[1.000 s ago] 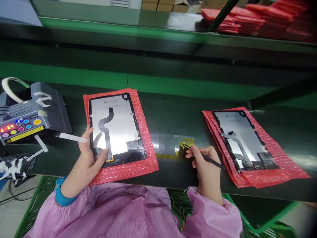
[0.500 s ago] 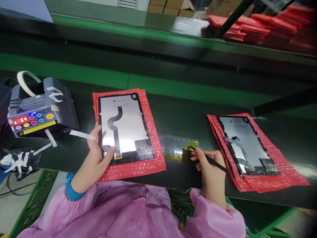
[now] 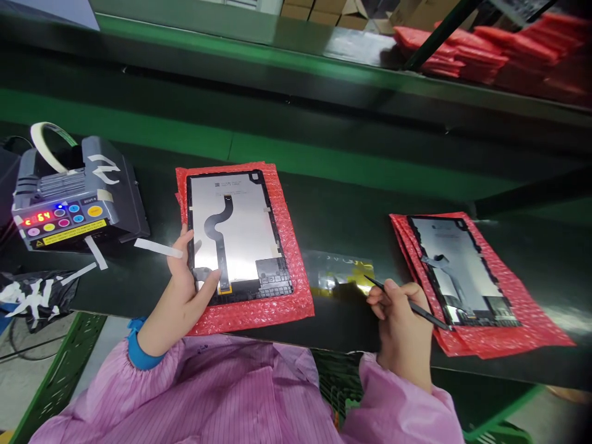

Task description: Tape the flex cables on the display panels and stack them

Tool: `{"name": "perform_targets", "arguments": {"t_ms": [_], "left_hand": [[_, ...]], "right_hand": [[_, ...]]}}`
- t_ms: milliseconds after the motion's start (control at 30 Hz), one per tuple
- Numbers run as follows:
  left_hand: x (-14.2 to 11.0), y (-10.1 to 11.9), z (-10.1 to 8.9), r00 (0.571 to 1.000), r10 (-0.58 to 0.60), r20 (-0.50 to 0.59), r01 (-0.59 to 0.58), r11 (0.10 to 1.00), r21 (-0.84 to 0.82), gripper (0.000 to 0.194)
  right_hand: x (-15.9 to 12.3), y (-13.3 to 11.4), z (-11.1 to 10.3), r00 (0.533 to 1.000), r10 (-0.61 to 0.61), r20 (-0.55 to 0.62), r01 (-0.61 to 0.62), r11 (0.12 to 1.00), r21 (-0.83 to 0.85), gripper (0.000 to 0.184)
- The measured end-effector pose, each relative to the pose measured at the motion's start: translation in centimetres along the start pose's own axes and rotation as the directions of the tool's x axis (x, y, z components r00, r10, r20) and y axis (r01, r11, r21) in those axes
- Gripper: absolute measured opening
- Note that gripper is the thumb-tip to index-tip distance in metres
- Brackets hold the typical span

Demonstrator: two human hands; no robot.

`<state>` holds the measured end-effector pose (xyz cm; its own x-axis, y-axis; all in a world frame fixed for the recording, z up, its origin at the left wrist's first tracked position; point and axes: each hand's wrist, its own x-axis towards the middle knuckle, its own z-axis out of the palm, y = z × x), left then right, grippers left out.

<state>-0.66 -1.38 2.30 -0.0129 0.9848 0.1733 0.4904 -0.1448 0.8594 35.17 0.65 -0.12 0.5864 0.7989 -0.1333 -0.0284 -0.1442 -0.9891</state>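
A tablet screen panel [image 3: 238,231] lies back side up on red bubble wrap [image 3: 296,290] on the dark green bench. My left hand [image 3: 187,280] grips its lower left corner, thumb on the panel's bottom edge near the black flex cable. A white strip of tape [image 3: 158,248] sticks out from the fingers of that hand. My right hand [image 3: 400,314] holds black tweezers [image 3: 407,302], with the tip just above the near edge of a clear sheet with yellow pieces [image 3: 345,274]. I wear pink sleeves.
A grey tape dispenser [image 3: 74,200] with coloured buttons and a red display stands at the left, cut tape strips by it. A second panel on stacked red bubble wrap [image 3: 467,271] lies at the right. More red bubble wrap packs [image 3: 499,46] sit on the far shelf.
My right hand has pulled the tweezers back off the clear sheet toward me. The left hand keeps its grip on the panel. The view has shifted slightly.
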Motion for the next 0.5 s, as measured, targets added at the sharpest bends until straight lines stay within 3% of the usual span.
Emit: {"name": "perform_targets", "arguments": {"t_ms": [167,300,400,500], "left_hand": [[-0.4,0.0,-0.2,1.000,0.005,-0.022,-0.006,1.000,-0.024,0.071],[-0.6,-0.2,-0.8,0.964,0.224,-0.143,-0.231,0.972,-0.034,0.063],[-0.7,-0.4,-1.6,0.910,0.394,-0.130,-0.404,0.913,-0.059,0.061],[-0.7,-0.8,-2.2,0.865,0.498,-0.065,-0.502,0.862,-0.073,0.065]], "right_hand": [[-4.7,-3.9,1.7,0.997,-0.062,0.037,0.061,0.998,0.015,0.044],[-8.4,-6.2,4.7,0.971,-0.120,0.207,0.118,0.993,0.022,0.042],[-10.1,-6.8,7.2,0.895,-0.125,0.427,0.100,0.992,0.080,0.038],[-10.9,-6.8,9.4,0.804,-0.119,0.583,0.101,0.993,0.064,0.034]]}}
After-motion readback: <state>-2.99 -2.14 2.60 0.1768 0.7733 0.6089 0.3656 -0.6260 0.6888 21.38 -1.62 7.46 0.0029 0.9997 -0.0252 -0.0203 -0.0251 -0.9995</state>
